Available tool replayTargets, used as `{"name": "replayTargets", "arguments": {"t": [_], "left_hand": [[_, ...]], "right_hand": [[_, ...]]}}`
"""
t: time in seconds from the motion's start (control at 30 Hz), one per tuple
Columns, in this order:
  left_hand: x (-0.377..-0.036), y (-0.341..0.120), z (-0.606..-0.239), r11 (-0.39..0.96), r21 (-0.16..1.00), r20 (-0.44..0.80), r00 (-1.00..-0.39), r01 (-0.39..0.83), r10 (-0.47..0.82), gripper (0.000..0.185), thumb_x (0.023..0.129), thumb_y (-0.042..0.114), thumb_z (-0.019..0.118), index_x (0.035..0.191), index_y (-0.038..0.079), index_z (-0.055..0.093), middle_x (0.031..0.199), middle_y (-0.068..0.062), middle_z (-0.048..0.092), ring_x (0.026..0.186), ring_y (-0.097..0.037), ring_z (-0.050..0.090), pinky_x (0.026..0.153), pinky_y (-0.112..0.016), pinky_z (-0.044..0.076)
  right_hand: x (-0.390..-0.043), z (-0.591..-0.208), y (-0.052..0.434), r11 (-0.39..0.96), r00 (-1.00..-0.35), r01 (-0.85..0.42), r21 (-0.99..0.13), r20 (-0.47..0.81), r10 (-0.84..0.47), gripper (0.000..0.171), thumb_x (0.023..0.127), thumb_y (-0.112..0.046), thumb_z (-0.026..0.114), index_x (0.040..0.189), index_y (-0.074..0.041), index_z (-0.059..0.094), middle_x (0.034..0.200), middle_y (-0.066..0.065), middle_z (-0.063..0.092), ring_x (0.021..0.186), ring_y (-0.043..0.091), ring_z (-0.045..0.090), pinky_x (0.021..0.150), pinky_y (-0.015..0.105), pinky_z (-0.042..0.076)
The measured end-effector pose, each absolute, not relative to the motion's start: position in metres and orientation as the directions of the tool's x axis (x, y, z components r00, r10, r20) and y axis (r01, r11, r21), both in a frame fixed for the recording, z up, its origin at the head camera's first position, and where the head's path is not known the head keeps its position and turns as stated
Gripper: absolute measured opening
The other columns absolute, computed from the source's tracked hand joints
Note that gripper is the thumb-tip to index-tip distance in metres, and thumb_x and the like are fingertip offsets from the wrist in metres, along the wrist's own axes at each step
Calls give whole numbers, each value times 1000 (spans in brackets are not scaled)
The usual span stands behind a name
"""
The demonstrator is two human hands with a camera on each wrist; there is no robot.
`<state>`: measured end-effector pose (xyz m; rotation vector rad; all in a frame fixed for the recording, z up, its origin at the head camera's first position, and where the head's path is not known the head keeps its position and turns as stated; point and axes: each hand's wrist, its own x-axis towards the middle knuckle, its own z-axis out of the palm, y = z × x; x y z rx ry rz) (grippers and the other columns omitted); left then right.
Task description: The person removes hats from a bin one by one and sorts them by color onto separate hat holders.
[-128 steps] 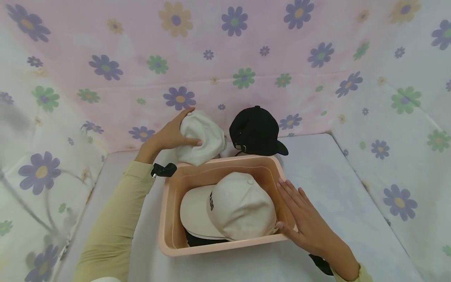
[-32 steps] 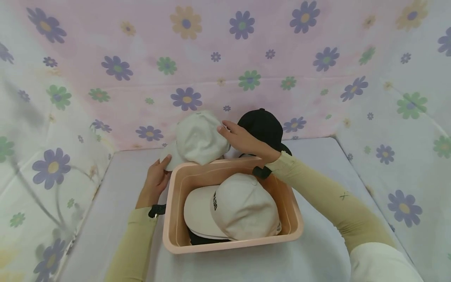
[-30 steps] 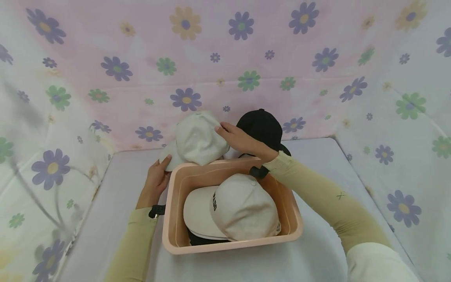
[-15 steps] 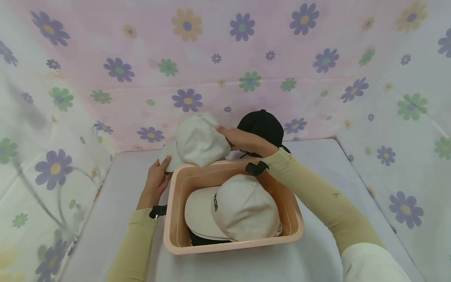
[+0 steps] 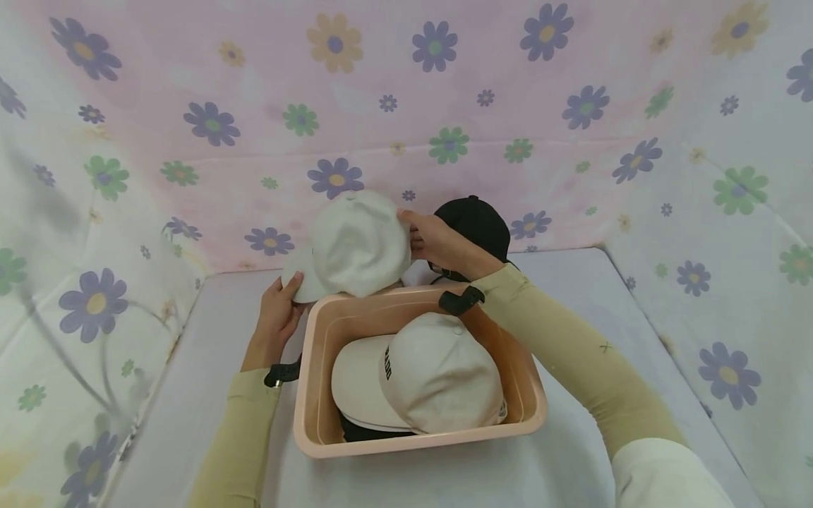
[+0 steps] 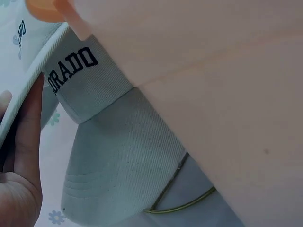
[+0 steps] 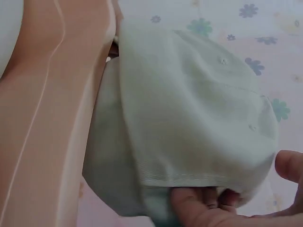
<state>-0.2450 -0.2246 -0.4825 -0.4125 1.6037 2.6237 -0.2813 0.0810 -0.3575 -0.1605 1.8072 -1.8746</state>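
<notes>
- While the white cap (image 5: 356, 243) sits just behind the bin (image 5: 317, 437), my left hand (image 5: 277, 317) pinches its brim to steady it.
- Right hand (image 5: 438, 243), fingers (image 7: 208, 203) gripping the crown's back edge, tilts it up.
- Black cap (image 5: 476, 222) sits behind, untouched.

You are working in a small staged booth, not a lived-in room. A pale pink cloth printed with purple, green and orange flowers (image 5: 406, 92) hangs as the back wall, and matching white flowered cloths (image 5: 730, 162) close in both sides, so no real wall, window or furniture shows. Under your arms lies a plain white-covered tabletop (image 5: 584, 282), fitted tightly between the cloth walls. The only goods on it are household ones: a peach-pink rectangular plastic tub (image 5: 527, 395) and a few soft baseball caps (image 5: 438, 374). It reads as a home-style set dressed for recording, with cameras strapped to your wrists.
</notes>
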Motion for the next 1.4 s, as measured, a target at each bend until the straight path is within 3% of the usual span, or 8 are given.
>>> {"name": "replayTargets", "arguments": {"t": [0.13,0.27,0.53,0.67,0.83,1.1,1.27,1.4], "left_hand": [[-246,-226,-480,-481,861,-240,-965,-164,-101,36,105,17,55,137,6,45,110,5,64,98,-4,66,83,-17,55],[-247,-227,-477,-481,863,-224,-971,-156,-86,50,104,18,57,148,2,39,111,5,64,101,-4,67,85,-18,56],[-250,-228,-470,-460,863,-268,-961,-209,-67,63,104,19,56,156,-4,27,120,2,61,100,-2,64,83,-15,54],[-254,-228,-473,-442,863,-298,-953,-243,-60,65,105,20,56,157,-4,26,134,-4,53,101,-1,62,84,-14,53],[-256,-229,-489,-320,908,-308,-949,-271,-70,61,104,26,57,153,-2,33,112,4,57,93,-1,59,75,-14,51],[-253,-227,-504,-227,930,-310,-949,-290,-57,66,105,33,56,156,0,31,119,3,54,100,-2,60,82,-15,53],[-249,-226,-505,-265,931,-263,-965,-252,-7,57,104,25,59,150,3,35,122,2,51,106,-5,58,87,-17,53],[-248,-226,-505,-263,940,-213,-976,-218,47,48,103,11,59,143,3,35,124,0,47,107,-7,57,91,-17,51]], "right_hand": [[-284,-357,78,-67,-864,296,-953,-237,-445,52,111,-37,41,147,0,42,134,18,55,109,24,58,91,32,51],[-284,-355,75,-89,-856,313,-945,-241,-458,50,110,-37,44,147,-5,44,134,16,58,107,22,61,84,28,53],[-290,-357,72,-73,-868,311,-948,-251,-429,59,107,-32,53,158,-10,31,150,11,46,130,30,55,105,43,49],[-294,-362,73,9,-872,279,-960,-257,-416,64,105,-31,58,158,-9,30,152,11,44,135,33,51,110,49,46],[-293,-372,75,182,-834,219,-959,-281,-476,67,103,-35,61,154,-3,31,148,14,45,131,32,54,109,48,47],[-286,-384,76,346,-817,137,-928,-303,-490,83,98,-37,69,158,-3,22,148,13,43,128,26,54,109,45,47],[-286,-385,77,379,-826,81,-922,-275,-493,80,96,-35,71,154,-2,27,142,15,48,124,28,56,105,45,49],[-286,-385,78,472,-845,-4,-882,-249,-473,92,92,-39,75,158,-3,22,151,15,41,133,28,48,109,45,45]]}}
